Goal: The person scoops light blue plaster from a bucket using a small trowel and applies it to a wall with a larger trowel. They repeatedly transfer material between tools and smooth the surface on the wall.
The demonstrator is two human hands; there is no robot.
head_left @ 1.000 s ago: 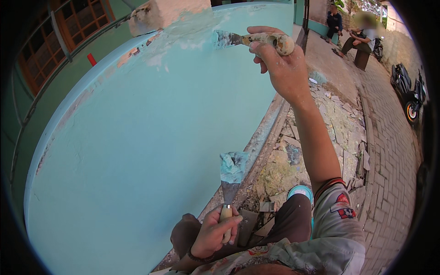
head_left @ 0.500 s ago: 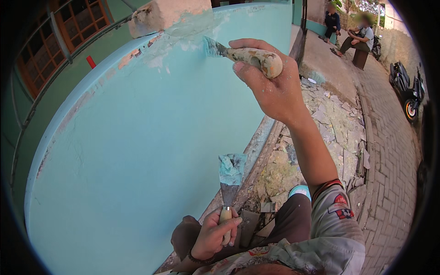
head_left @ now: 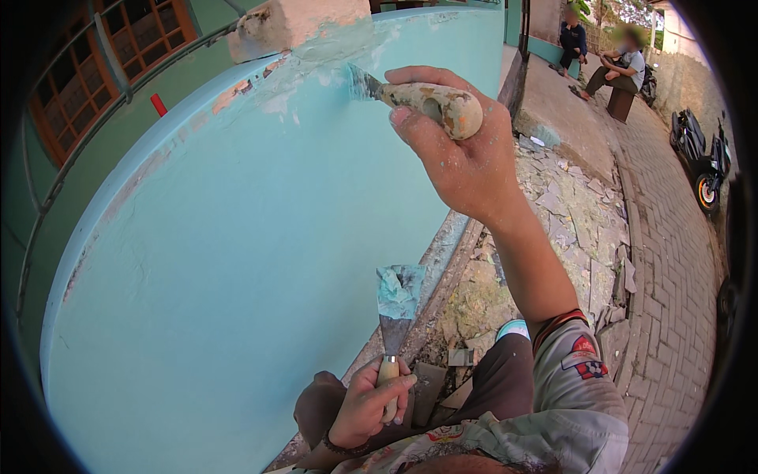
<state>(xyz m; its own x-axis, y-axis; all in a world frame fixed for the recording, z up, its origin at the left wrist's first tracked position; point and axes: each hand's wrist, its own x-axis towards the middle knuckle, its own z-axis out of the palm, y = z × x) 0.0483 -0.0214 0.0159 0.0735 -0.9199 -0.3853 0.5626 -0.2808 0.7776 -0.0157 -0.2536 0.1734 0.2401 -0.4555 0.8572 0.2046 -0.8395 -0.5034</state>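
Observation:
My right hand [head_left: 466, 150] grips the paint-spotted wooden handle of a putty knife [head_left: 434, 107]. Its blade, smeared with turquoise, lies against the upper part of a turquoise wall [head_left: 237, 237], just below a rough patch. Lower down, my left hand [head_left: 371, 404] is closed round the wooden handle of a second putty knife [head_left: 393, 336], held with its blade upward. A lump of turquoise putty [head_left: 399, 291] sits on that blade. Along the wall's top edge, paint has flaked off in places.
A rough masonry block [head_left: 304, 28] rises from the wall's top. Broken slabs [head_left: 572, 213] cover the ground to the right, beside a brick-paved lane [head_left: 671, 292]. Two people [head_left: 624, 67] sit farther off, and a black motorbike [head_left: 699, 154] stands at the lane's side.
My right hand and its putty knife have shifted slightly left along the wall. The left hand and the loaded knife look unchanged.

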